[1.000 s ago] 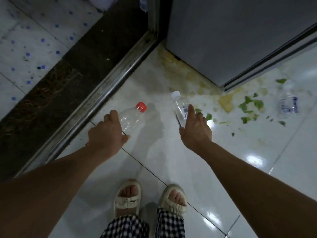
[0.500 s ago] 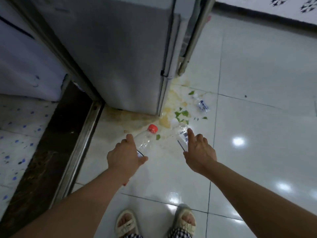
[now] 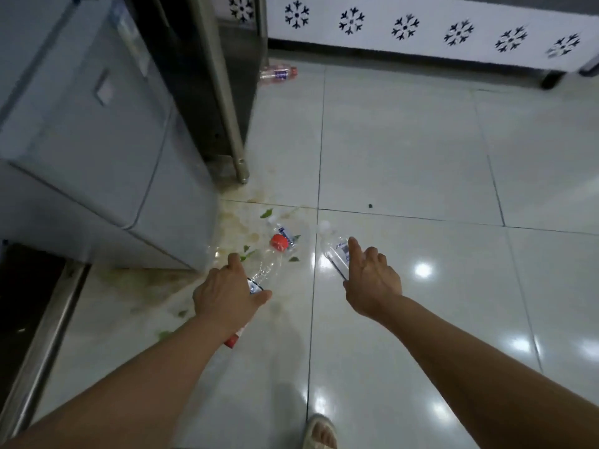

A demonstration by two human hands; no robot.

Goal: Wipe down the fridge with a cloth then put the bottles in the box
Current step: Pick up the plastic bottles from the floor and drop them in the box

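Note:
My left hand [image 3: 227, 294] grips a clear plastic bottle [image 3: 264, 268] with a red cap, held low over the floor and pointing away from me. A red bit [image 3: 231, 341] shows under that wrist; what it belongs to is hidden. My right hand [image 3: 371, 281] grips a second clear bottle [image 3: 335, 251] with a white cap and a blue-printed label. A third clear bottle [image 3: 282, 231] lies on the tiles just beyond the red cap. Far back, another bottle with a red label [image 3: 278, 73] lies by the fridge. The grey fridge [image 3: 97, 140] stands at the left.
A yellowish spill with green leaf scraps [image 3: 240, 228] spreads over the white tiles by the fridge corner. A steel post [image 3: 227, 102] stands behind the fridge. A metal door rail [image 3: 45, 338] runs along the lower left. A white snowflake-patterned panel [image 3: 421, 27] lines the back.
The view has swung up and to the right, so the fridge now sits at the left and open floor shows ahead. Both hands keep hold of their bottles.

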